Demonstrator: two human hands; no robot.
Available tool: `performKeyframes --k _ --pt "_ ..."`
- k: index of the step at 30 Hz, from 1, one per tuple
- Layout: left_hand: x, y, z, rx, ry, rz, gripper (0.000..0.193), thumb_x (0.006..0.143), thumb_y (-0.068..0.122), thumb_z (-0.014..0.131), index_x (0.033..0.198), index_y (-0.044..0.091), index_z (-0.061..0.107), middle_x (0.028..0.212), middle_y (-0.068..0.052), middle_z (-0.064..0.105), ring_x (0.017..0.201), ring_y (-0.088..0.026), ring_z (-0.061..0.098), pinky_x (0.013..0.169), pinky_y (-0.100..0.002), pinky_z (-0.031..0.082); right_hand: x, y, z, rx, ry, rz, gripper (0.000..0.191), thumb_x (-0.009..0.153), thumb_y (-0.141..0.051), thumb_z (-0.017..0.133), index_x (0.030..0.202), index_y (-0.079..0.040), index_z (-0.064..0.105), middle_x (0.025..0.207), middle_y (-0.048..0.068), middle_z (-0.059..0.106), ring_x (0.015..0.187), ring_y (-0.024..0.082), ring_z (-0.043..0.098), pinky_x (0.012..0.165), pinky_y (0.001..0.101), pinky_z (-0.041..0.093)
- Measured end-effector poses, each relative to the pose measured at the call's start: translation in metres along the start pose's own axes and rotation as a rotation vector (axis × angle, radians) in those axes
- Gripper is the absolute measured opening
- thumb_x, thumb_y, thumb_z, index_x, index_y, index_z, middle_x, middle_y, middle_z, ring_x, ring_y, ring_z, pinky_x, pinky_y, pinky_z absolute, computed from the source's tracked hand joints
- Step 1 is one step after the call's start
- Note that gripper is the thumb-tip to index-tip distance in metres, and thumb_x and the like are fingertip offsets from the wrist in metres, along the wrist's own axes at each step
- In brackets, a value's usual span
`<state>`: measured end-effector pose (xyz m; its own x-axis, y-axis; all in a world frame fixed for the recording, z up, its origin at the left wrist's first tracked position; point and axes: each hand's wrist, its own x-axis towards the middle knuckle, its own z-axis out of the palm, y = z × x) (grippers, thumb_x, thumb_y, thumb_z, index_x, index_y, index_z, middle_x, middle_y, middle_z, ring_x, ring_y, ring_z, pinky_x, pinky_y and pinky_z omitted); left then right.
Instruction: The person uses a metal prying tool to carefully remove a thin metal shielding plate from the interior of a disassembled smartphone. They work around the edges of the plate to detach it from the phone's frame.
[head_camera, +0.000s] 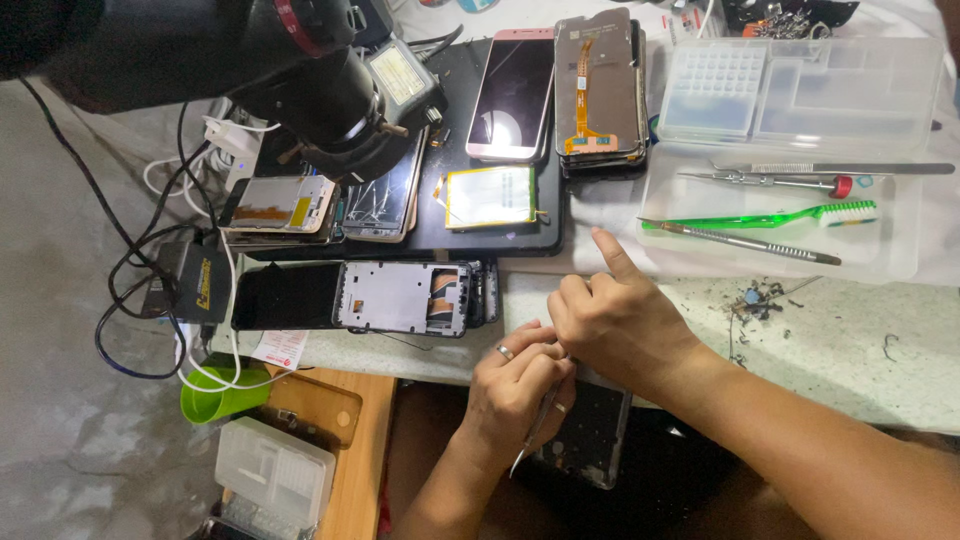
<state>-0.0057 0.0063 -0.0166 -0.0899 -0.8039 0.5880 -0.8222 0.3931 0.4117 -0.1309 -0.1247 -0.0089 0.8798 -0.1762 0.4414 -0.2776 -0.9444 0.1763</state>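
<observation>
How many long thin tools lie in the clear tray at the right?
4: two metal tools at the back, one plain and one red-tipped; then a green toothbrush; nearest, a grey metal tool. None seems hidden.

Toothbrush in tray right of battery, phone frame left of hands (together), cup below table edge

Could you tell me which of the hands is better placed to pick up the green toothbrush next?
Probably the right hand: its index finger already points toward the green toothbrush, while the left hand holds a thin metal tool.
</observation>
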Motion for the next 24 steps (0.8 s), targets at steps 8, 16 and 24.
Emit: performKeyframes --k 8,16,24 --pt "0.0011 0.0009 -0.0022 -0.025 0.004 -0.012 0.018 0.077 -0.003 0.076 0.087 0.002 0.062 0.093 -0.01 0.071 0.102 -0.033 0.074 0.101 -0.049 0.06 -0.0003 0.0006 0.001 -0.006 0.011 0.006 0.018 0.082 -0.016 0.064 0.064 -0.013 0.062 0.057 0.003 0.054 0.052 0.02 0.063 0.111 0.054 0.04" --pt "-0.0013 -0.0003 -0.0018 -0.015 -0.015 -0.03 0.019 0.079 -0.003 0.077 0.089 0.003 0.062 0.098 -0.01 0.073 0.105 -0.033 0.074 0.103 -0.049 0.059 -0.0011 0.0026 -0.0003 -0.003 0.016 0.031 0.017 0.083 -0.016 0.063 0.066 -0.014 0.061 0.06 0.002 0.053 0.052 0.019 0.062 0.113 0.052 0.038" --pt "-0.0019 -0.0005 -0.0013 -0.015 -0.014 -0.032 0.018 0.08 -0.002 0.076 0.09 0.003 0.062 0.102 -0.011 0.074 0.106 -0.033 0.074 0.105 -0.05 0.058 -0.0036 0.0094 -0.0066 -0.002 -0.03 0.087 0.009 0.082 -0.012 0.061 0.073 -0.015 0.062 0.066 0.001 0.056 0.053 0.016 0.066 0.113 0.0505 0.037"
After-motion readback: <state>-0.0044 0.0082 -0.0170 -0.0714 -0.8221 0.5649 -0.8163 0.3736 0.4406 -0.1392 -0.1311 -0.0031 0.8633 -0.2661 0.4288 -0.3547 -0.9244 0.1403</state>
